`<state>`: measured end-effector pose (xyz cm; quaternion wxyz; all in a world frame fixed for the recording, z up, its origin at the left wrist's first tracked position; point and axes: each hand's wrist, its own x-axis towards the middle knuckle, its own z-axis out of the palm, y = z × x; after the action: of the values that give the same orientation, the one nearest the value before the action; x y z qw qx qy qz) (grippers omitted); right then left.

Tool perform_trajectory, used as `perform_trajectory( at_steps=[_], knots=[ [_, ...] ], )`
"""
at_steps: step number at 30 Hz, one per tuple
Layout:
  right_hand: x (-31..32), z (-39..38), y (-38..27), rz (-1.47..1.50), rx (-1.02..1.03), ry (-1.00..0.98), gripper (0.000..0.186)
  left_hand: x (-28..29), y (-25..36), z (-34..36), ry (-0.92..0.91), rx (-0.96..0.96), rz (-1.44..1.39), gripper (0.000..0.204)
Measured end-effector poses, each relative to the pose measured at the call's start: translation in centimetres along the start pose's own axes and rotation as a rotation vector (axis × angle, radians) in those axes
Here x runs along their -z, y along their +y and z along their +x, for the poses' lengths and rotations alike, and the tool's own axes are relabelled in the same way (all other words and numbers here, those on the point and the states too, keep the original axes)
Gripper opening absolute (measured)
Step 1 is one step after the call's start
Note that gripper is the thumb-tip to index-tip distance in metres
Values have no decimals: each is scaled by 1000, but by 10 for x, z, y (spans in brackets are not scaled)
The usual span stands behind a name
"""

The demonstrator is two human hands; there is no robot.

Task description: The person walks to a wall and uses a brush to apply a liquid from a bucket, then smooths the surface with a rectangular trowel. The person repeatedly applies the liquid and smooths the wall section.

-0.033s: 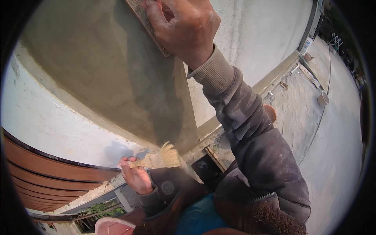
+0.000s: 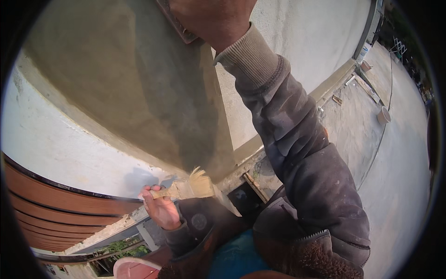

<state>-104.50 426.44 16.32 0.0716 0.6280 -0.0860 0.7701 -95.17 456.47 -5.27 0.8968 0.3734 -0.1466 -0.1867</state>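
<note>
My right hand (image 2: 216,21) reaches up to the top edge of the view, closed on a plastering float (image 2: 175,21) with a reddish-brown edge. The float lies against a band of damp grey-brown plaster (image 2: 102,79) on the wall; its handle and my fingertips are cut off by the frame. Lower down, my left hand (image 2: 163,211) grips the handle of a wide paint brush (image 2: 188,188), its pale bristles pointing right. The brush is held in front of the wall's lower edge, and I cannot tell if it touches.
White wall (image 2: 297,42) borders the plaster. Brown slats (image 2: 55,195) run along the left. A pink tub (image 2: 137,269) stands at the lower left. A wooden strip (image 2: 255,187) lies by the wall foot. On the concrete floor (image 2: 399,186) are a pale bucket (image 2: 383,116) and a cable.
My right hand and the float have moved up along the plaster, partly out of view, and the sleeve has followed. My left hand and the brush have barely moved.
</note>
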Motion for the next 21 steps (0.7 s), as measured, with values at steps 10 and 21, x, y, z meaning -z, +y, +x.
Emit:
perform_trajectory(
  at_steps=[10, 21],
  knots=[
    [106, -254, -9, -122, -160, -479, 41, -22, -10, 12, -150, 42, -168, 21],
    [144, -129, 29, 806, -552, -310, 30, -55, -48, -24, -132, 215, -32, 22]
  ],
)
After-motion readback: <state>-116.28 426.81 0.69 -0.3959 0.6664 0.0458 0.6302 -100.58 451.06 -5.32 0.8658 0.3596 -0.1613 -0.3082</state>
